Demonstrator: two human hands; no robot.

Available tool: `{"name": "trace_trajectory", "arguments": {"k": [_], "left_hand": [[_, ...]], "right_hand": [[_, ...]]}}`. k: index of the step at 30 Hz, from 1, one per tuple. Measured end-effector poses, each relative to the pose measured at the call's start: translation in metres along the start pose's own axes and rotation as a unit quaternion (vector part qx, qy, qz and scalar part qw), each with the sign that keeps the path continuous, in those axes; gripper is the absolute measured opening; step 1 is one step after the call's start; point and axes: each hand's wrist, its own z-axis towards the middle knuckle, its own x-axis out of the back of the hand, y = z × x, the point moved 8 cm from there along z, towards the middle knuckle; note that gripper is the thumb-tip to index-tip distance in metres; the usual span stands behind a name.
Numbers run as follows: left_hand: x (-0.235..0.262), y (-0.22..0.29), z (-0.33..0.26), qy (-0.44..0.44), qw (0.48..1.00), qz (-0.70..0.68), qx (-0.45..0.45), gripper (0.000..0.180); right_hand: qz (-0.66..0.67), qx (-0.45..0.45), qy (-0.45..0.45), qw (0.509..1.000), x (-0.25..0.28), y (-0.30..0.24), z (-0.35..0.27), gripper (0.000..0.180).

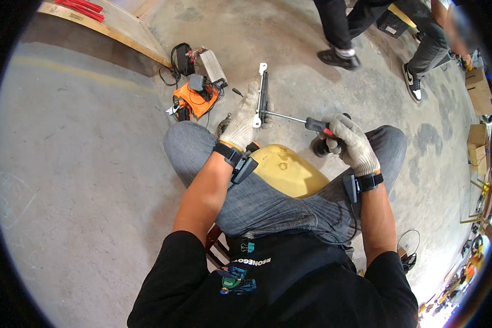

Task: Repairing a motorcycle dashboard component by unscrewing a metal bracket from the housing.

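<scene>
My left hand [241, 127], in a pale knit glove, is closed around a long narrow black part with white metal end tabs [264, 90]. Each tab has a hole in it, and the part stands roughly lengthwise away from me. In my right hand [351, 143], also gloved, is a screwdriver [317, 125] with a black and red handle. Its shaft points left, and the tip meets the part near its lower tab; whether it sits in a screw is too small to tell. Below both hands, a smooth yellow rounded object [288, 170] shows between my knees.
Beyond my left knee lie an orange cloth or bag [194, 98], a silver metal box [212, 66] and black cables. A wooden frame [115, 33] holding red tools is at upper left. Two people stand at upper right. Cardboard boxes [477, 90] line the right side.
</scene>
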Motion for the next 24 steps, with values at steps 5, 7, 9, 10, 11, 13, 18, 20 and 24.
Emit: {"name": "trace_trajectory", "arguments": {"k": [5,7,9,10,11,13,18,20,24], "left_hand": [[0.005,-0.004,0.004,-0.018,0.999,0.009,-0.026,0.064],[0.004,-0.001,0.004,-0.013,0.997,0.065,-0.046,0.066],[0.004,0.002,0.003,-0.023,0.995,0.077,-0.061,0.066],[0.002,0.004,0.003,-0.032,0.993,0.089,-0.076,0.067],[0.001,0.004,0.002,-0.032,0.993,0.088,-0.076,0.067],[0.004,0.004,0.0,-0.006,0.994,0.091,-0.064,0.067],[-0.003,0.013,-0.005,0.016,0.993,0.096,-0.071,0.067],[-0.004,0.017,-0.007,0.025,0.991,0.098,-0.085,0.067],[0.003,0.005,-0.001,-0.002,0.991,0.12,-0.05,0.062]], "right_hand": [[-0.048,-0.089,0.023,0.995,0.002,0.006,-0.002,0.048],[-0.055,-0.109,0.057,0.991,0.004,0.005,-0.005,0.048],[-0.063,-0.129,0.09,0.986,0.009,0.007,-0.008,0.049],[-0.051,-0.139,0.09,0.985,0.008,0.01,-0.007,0.048],[-0.038,-0.149,0.089,0.984,0.008,0.011,-0.007,0.047],[-0.055,-0.15,0.069,0.985,0.009,0.011,-0.006,0.045],[-0.029,-0.054,-0.012,0.998,0.014,0.023,0.007,0.041],[-0.058,0.066,0.006,0.996,0.017,0.013,0.009,0.041],[-0.014,0.072,0.094,0.993,0.018,0.003,0.006,0.045]]}}
